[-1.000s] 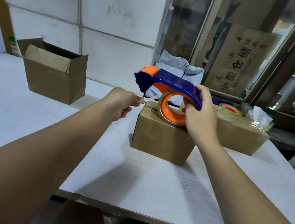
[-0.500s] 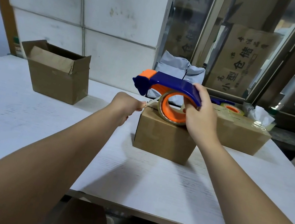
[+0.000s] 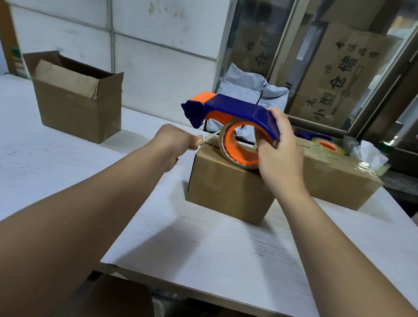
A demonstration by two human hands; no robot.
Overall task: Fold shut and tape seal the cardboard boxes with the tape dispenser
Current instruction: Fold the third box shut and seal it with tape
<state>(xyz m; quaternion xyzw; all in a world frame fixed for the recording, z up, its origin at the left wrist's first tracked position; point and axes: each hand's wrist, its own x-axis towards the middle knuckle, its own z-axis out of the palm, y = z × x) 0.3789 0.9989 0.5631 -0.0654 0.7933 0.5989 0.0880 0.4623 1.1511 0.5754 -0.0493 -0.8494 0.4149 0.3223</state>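
- Barely any change over the last second: your left hand (image 3: 177, 140) still pinches the tape end (image 3: 209, 138) at the top-left edge of the centre box (image 3: 227, 189), and the strip looks no longer.
- My read: nothing is stuck down yet and that box's seam is unsealed. Anchor the end first.
- Your right hand (image 3: 280, 153) grips the tape dispenser (image 3: 238, 110) by its blue handle, fingers curled into the roll's core.
- The dispenser sits over the centre box's top; can't tell if the roll touches.
- An open box (image 3: 79, 100) sits well left of the centre box, flaps up. A taped box (image 3: 337, 179) is just beside it on the right.
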